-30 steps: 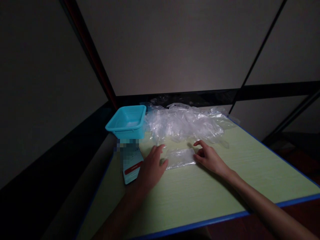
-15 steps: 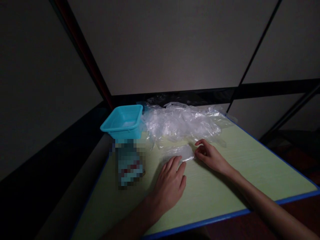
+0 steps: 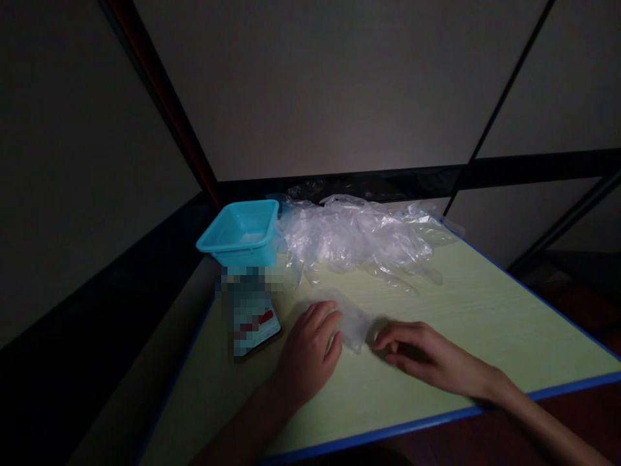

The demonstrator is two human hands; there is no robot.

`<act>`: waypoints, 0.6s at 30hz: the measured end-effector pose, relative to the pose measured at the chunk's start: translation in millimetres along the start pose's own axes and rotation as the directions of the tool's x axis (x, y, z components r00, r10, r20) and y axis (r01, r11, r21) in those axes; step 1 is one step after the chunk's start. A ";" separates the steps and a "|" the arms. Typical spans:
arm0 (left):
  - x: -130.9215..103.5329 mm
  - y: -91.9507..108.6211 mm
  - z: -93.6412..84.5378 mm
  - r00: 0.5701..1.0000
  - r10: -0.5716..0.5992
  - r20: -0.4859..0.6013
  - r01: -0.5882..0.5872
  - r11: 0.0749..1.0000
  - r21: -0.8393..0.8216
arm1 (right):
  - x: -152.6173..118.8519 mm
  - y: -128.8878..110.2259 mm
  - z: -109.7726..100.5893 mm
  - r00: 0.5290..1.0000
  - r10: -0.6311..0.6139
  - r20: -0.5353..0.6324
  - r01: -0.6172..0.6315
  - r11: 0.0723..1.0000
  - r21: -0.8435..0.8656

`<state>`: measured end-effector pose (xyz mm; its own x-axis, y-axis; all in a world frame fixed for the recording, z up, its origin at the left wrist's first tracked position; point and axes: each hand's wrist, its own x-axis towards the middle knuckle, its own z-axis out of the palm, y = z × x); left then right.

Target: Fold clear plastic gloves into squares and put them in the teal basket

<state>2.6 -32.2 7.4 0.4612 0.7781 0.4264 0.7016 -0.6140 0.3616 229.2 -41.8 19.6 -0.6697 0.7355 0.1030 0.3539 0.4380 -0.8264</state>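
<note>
One thin clear plastic bag (image 3: 355,325) lies on the pale-green surface (image 3: 369,401) between the left hand (image 3: 310,353), fingers over one end, probably steadying it, and the curled right hand (image 3: 424,356). Can't tell if either grip's pinching.

Dim room (image 3: 72,129): panelled wall (image 3: 330,90), table (image 3: 485,310)

Bare left forearm (image 3: 257,411), bare right forearm (image 3: 538,414), slim bare fingers (image 3: 405,333)

Left hand (image 3: 310,349) on bag (image 3: 354,321), right hand (image 3: 433,357) beside
</note>
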 end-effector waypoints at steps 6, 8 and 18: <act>-4.3 9.8 0.9 0.956 0.181 0.233 -0.179 0.983 -0.027 | -6.4 16.4 -0.1 0.984 -0.128 -0.124 0.013 0.747 -0.664; -5.6 10.5 0.9 0.936 0.200 0.291 -0.206 0.978 -0.009 | -5.9 17.3 1.0 0.987 -0.118 -0.109 0.001 0.683 -0.730; -4.8 12.8 0.2 0.877 0.195 0.438 -0.257 0.963 0.086 | -5.7 14.3 1.8 0.994 -0.054 -0.096 -0.038 0.647 -0.762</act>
<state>9.5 -43.8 9.8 0.7795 0.6211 0.0813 0.6037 -0.7795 0.1672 236.9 -40.6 6.1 -0.6223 0.7568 0.1999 0.7517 0.6490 -0.1169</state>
